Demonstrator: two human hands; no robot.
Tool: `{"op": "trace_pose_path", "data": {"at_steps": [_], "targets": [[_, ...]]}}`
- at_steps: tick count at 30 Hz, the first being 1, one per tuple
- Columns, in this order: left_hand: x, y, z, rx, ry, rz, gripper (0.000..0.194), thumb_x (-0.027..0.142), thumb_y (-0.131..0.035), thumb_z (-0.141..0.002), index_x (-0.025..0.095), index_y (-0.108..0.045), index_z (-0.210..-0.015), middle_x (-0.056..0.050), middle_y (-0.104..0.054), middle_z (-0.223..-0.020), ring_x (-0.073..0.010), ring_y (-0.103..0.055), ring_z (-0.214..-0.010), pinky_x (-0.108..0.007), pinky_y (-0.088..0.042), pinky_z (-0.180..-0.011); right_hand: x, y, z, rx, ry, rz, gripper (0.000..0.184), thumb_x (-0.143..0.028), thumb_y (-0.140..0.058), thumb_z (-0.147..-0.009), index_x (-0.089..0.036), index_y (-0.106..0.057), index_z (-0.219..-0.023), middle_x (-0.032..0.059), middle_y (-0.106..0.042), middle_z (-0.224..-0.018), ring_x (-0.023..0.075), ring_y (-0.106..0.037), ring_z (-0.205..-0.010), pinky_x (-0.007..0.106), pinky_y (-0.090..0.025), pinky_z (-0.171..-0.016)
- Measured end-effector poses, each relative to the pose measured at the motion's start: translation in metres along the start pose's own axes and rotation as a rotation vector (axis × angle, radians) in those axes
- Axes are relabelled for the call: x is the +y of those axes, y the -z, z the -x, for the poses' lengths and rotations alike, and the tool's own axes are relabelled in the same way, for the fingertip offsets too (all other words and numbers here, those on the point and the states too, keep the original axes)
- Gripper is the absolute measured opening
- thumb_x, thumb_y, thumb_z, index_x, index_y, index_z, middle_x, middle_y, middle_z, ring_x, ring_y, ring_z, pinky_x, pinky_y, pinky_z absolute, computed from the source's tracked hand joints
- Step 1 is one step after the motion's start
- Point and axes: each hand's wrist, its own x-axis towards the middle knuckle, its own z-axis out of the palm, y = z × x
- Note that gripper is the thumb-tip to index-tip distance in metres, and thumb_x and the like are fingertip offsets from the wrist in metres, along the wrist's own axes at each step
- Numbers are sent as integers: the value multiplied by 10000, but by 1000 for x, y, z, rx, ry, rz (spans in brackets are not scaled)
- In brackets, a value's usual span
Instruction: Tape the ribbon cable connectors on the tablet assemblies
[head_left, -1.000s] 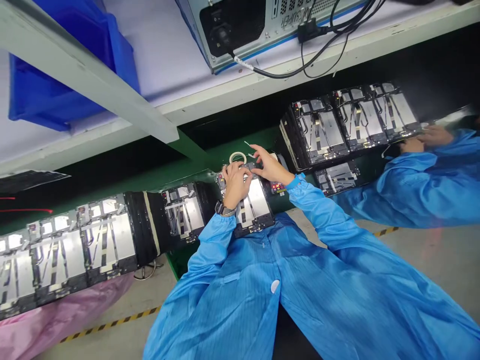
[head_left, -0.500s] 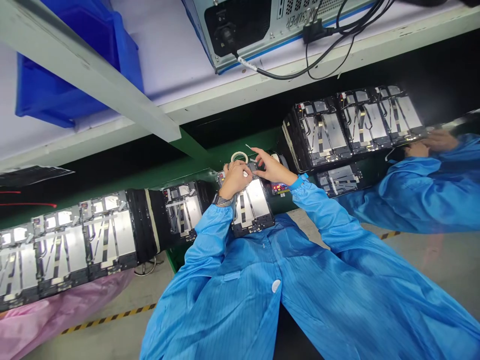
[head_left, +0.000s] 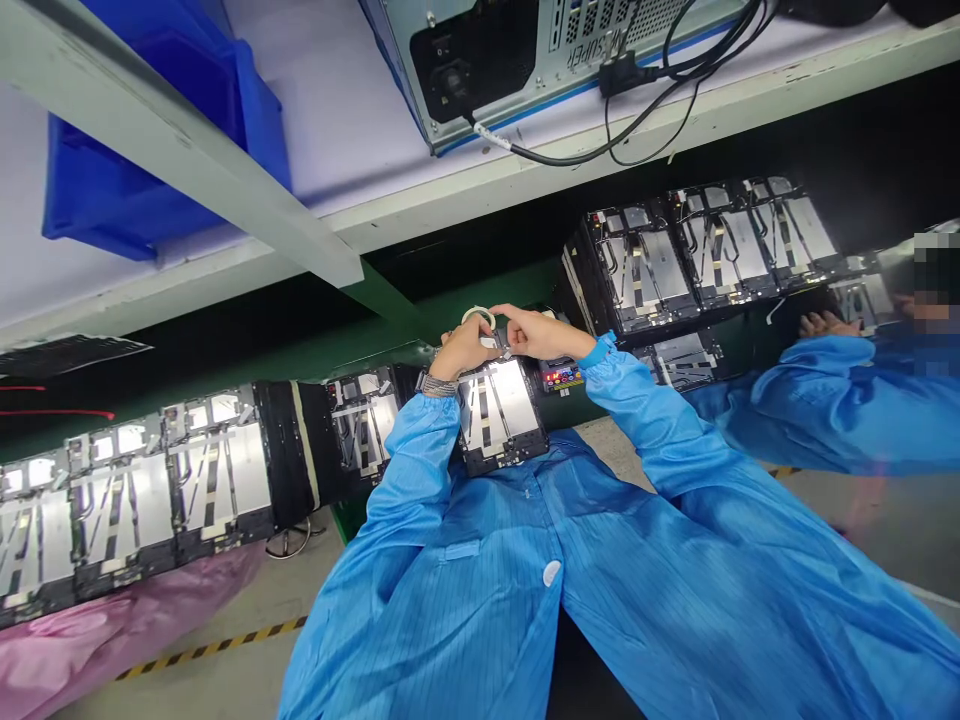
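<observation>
Head view: the person's left hand (head_left: 469, 350) and right hand (head_left: 544, 335) meet over the top edge of a dark-framed tablet assembly (head_left: 499, 415), its silver panel crossed by dark strips. Both hands curl narrowly, with fingertips close together, but they hide whatever lies between them, so I cannot tell what either one grips. A white tape roll (head_left: 478, 316) stands just past the left hand's fingers, partly covered by them, and a small dark piece shows between the hands.

A small circuit board with coloured lights (head_left: 562, 377) lies just beside the right wrist. A steel wristwatch (head_left: 437, 384) sits on the left wrist, and both blue antistatic sleeves (head_left: 660, 420) run up from the bottom of the frame.

More assemblies lie in a row along a green-edged bench (head_left: 390, 300), with a black-taped stretch (head_left: 285, 455) among them. The blue plastic bin (head_left: 112, 180) sits on a white shelf (head_left: 525, 190), and a pale beam (head_left: 187, 170) crosses in front of it, so its contents are hidden. A metal computer case (head_left: 480, 60) trails black cables and is cut off by the top edge.

At right, a co-worker's hand (head_left: 825, 325) rests on another assembly (head_left: 855, 300). Part of that area is blurred out. A pink plastic sheet (head_left: 97, 640) hangs below the row, cut off at the frame's corner.
</observation>
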Motion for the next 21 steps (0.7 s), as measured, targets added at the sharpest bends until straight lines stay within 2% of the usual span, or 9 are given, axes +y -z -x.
{"op": "trace_pose_path", "data": {"at_steps": [3, 11, 14, 18, 21], "targets": [[0, 0, 1, 2, 1, 20, 376, 334, -812, -782, 264, -523, -1012, 8, -700, -1119, -272, -651, -1105, -441, -368, -1038, -3, -7, -10, -65, -35, 72, 794, -57, -653, -837, -199, -357, -1560, -43, -657, -806, 152, -603, -709, 239, -413, -639], [-2, -3, -1, 21, -13, 19, 396, 322, -819, -772, 266, -510, -1013, 3, -710, -1168, -268, -656, -1140, -440, -373, -1063, -26, -6, -12, -44, -118, 279, 802, -83, -676, -843, -168, -349, -1570, 12, -722, -867, 199, -650, -742, 271, -393, -637], [-1, -3, -1, 26, -4, -7, 406, 337, -823, -774, 264, -508, -1019, -14, -712, -1163, -280, -661, -1129, -441, -385, -1048, -33, -8, -13, -63, -169, 335, 866, -125, -699, -862, -176, -275, -1615, 40, -746, -904, 228, -681, -761, 292, -417, -655], [0, -2, 0, 19, 14, -33, 439, 398, -835, -773, 260, -506, -1029, -32, -714, -1169, -295, -661, -1138, -443, -390, -1044, -38, -13, -18, -65, -221, 444, 977, -156, -727, -884, -138, -151, -1673, 100, -776, -967, 289, -728, -864, 337, -462, -723], [0, -1, 0, 11, 18, -37, 430, 385, -830, -778, 259, -517, -1045, -45, -715, -1198, -300, -659, -1167, -442, -384, -1056, -39, -18, -21, -56, -225, 526, 994, -162, -743, -880, -120, -154, -1680, 151, -787, -1053, 343, -744, -986, 371, -481, -799]]}}
